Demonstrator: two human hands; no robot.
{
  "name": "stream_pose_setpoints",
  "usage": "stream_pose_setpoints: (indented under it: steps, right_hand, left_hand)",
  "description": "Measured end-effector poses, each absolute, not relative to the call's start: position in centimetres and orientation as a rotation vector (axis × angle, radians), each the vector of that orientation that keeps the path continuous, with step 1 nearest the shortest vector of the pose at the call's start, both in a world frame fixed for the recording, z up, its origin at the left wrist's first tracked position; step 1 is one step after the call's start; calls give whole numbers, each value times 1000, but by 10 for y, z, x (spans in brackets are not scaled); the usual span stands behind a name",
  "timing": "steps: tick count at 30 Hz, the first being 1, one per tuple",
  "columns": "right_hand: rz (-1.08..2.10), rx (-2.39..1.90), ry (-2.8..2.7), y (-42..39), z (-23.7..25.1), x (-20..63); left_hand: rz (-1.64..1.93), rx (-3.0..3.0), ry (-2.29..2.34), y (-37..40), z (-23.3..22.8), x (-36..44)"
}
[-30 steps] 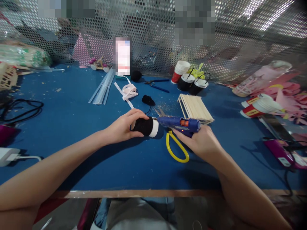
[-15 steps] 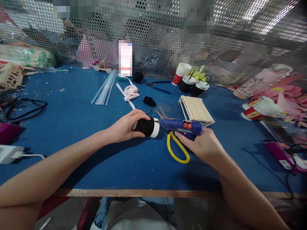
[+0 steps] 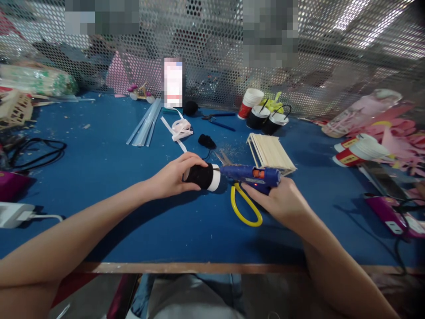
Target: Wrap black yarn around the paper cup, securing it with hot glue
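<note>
My left hand (image 3: 177,175) grips a paper cup (image 3: 201,176) lying on its side, black yarn wound round most of it and a white band bare at its right end. In my right hand (image 3: 282,197) is a blue hot glue gun (image 3: 249,174) with a small red light lit. Its nozzle meets the cup where the yarn borders the white band. Scissors with yellow handles (image 3: 245,208) lie partly under the gun. A small bundle of black yarn (image 3: 206,141) rests just behind the cup, a strand trailing toward it.
Behind are glue sticks (image 3: 146,124), white ribbon (image 3: 181,128), pliers (image 3: 219,119), a phone (image 3: 173,84) and black-wrapped cups (image 3: 259,117). A wooden stick frame (image 3: 272,151) stands close beyond the gun. To the right are red-and-white cups (image 3: 358,150) and a purple power strip (image 3: 388,215). A perforated metal screen (image 3: 212,57) bounds the back.
Almost nothing differs. Both hands, the cup and the glue gun keep their places; the view has shifted very slightly.
</note>
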State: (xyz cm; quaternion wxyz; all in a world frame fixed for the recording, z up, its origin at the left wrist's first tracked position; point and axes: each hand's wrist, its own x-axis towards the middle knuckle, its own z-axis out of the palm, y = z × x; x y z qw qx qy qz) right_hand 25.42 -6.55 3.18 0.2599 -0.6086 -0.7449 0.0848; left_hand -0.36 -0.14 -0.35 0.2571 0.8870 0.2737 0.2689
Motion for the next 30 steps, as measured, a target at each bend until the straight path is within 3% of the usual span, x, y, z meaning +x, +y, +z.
stream_pose_setpoints:
  steps: [30]
  right_hand:
    - [347, -1659, -2035, -78, 29, 256]
  left_hand:
    - [724, 2367, 846, 1, -5, -3]
